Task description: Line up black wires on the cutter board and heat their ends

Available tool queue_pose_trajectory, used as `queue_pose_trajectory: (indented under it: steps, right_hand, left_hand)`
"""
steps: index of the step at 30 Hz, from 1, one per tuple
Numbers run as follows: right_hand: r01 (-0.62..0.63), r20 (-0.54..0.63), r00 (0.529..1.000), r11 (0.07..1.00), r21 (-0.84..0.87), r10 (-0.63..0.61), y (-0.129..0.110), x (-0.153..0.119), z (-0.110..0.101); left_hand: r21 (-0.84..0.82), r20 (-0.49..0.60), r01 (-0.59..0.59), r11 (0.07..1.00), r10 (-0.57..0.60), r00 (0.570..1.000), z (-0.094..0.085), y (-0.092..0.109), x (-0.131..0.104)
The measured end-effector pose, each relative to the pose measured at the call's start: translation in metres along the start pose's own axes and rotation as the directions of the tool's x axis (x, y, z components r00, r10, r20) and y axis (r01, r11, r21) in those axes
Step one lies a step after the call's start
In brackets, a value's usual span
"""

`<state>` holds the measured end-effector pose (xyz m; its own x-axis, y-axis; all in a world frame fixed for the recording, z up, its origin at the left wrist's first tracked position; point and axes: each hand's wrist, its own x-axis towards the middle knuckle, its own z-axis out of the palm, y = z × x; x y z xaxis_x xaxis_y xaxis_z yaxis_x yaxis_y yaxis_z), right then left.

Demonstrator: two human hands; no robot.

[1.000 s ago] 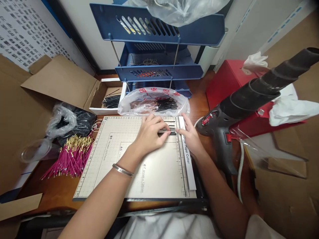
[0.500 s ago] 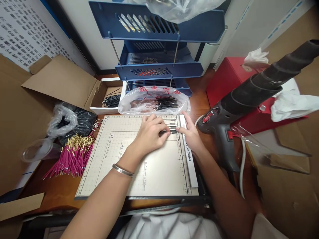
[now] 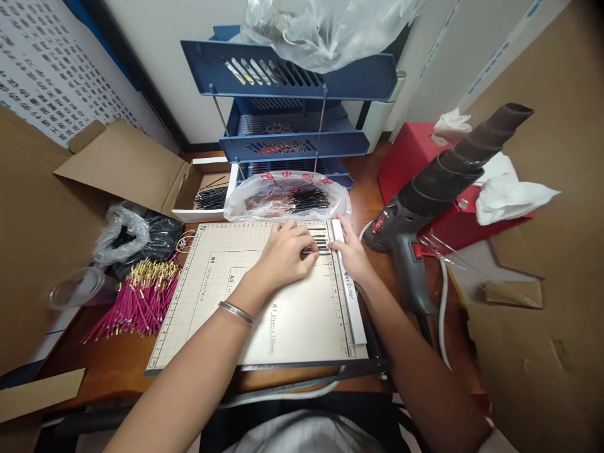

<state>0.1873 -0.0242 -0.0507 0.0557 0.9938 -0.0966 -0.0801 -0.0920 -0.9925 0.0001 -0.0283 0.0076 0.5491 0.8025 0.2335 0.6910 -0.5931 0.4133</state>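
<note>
A paper cutter board (image 3: pixel 292 314) with printed grid lines lies in front of me. Near its far right part, several short, thin black wire-like pieces (image 3: pixel 321 241) lie side by side. My left hand (image 3: pixel 287 253) rests on the board, thumb and forefinger pinched on one thin black piece (image 3: pixel 306 252). My right hand (image 3: pixel 353 257) lies over the cutter's white strip (image 3: pixel 355 314), its fingers stretched toward the far end. The right thumb points left, at the right ends of the black pieces; whether it touches them I cannot tell.
Behind the board are a clear bag (image 3: pixel 243 201) of black pieces and a white box (image 3: pixel 189 215) with more. Magenta pieces with gold ends (image 3: pixel 141 296) lie left. A heat gun (image 3: pixel 406 251) stands right, by a red box (image 3: pixel 401 148). A blue rack (image 3: pixel 292 145) rises behind.
The view has shifted, so the rack shows lower and the heat gun farther left. Both hands keep nearly the same places on the board; the left still pinches a black piece.
</note>
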Motion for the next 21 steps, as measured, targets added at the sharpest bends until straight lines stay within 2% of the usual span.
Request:
queue_pose_trajectory:
  steps: [8,21]
  right_hand:
    - [-0.021,-0.022,1.0,1.0,0.011,0.022,-0.0075,-0.003,0.0028]
    - [-0.009,-0.037,0.999,1.0,0.029,0.01,0.0012,0.0,0.0007]
  left_hand:
    - [0.007,0.023,-0.006,1.0,0.006,1.0,-0.0052,0.0006,0.002]
    - [-0.004,0.034,-0.003,1.0,0.003,0.999,-0.0067,-0.0033,-0.0012]
